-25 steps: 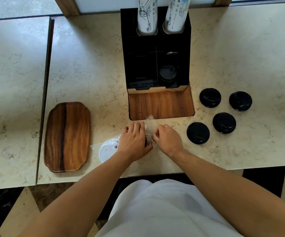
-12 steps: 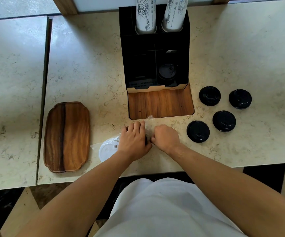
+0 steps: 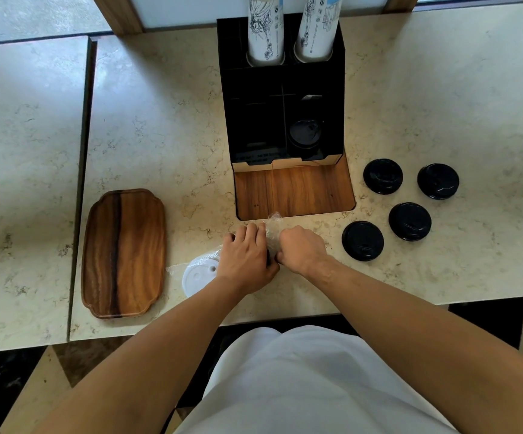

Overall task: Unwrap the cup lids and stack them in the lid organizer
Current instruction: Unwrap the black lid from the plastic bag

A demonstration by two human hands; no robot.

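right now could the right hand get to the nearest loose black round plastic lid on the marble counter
Probably yes. The nearest black round plastic lid lies just to the right of the right hand, with bare marble counter between them. But that hand is busy gripping the clear plastic wrap alongside the left hand.

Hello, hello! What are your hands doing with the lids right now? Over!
Both hands, left and right, gripping the plastic wrap. White lid still wrapped. Four black lids wait beside the organizer. Nothing blocking.
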